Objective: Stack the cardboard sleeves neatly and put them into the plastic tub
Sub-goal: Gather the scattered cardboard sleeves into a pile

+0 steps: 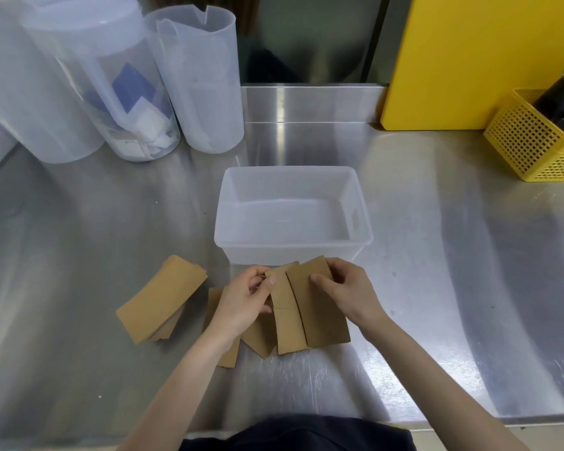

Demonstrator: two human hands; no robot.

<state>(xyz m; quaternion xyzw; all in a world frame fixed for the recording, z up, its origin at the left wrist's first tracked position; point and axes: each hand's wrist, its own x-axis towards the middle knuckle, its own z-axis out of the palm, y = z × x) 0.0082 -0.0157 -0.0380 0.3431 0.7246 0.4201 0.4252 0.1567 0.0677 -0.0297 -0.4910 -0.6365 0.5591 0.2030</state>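
A translucent plastic tub (293,245) stands in the middle of the steel counter with nothing inside. Just in front of it, several brown cardboard sleeves (319,317) lie fanned out and overlapping. My left hand (241,304) pinches the upper left edge of one sleeve (285,320). My right hand (349,291) grips the top of the rightmost sleeve, thumb on its face. More sleeves (258,336) poke out under my left hand and wrist. A separate squared-up stack of sleeves (162,297) rests on the counter to the left.
Three translucent plastic pitchers (205,83) stand at the back left, one holding paper scraps. A yellow board (476,56) leans at the back right beside a yellow mesh basket (534,138). The counter's front edge runs close to my body.
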